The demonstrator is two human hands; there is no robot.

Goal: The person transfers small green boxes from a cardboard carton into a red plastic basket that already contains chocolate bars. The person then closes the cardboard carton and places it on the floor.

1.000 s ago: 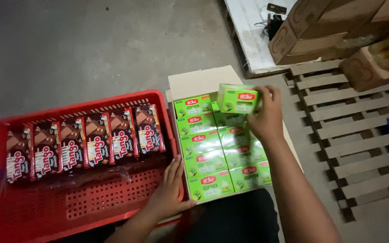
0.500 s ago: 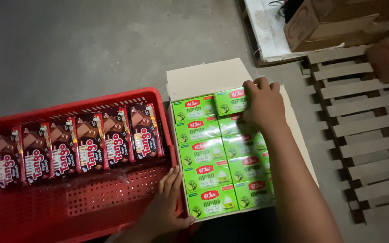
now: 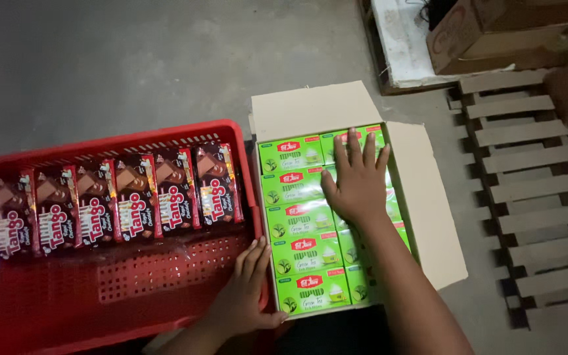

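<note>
An open cardboard carton (image 3: 422, 197) on the floor holds two rows of green tea boxes (image 3: 297, 217). My right hand (image 3: 356, 181) lies flat, fingers spread, on the right row near the far end, pressing down on the boxes and holding none. My left hand (image 3: 248, 292) rests on the right rim of a red plastic crate (image 3: 133, 289), between the crate and the carton, fingers laid over the edge. A row of several dark brown chocolate wafer packs (image 3: 116, 200) stands along the crate's far side.
Grey concrete floor lies beyond the crate and carton. A wooden slatted pallet (image 3: 534, 190) is on the right. Brown cardboard boxes (image 3: 494, 33) sit on a white board (image 3: 402, 46) at the top right.
My right hand carried one green box down into the far right corner of the carton, let it go, and now lies flat on the row. My left hand stayed on the crate rim.
</note>
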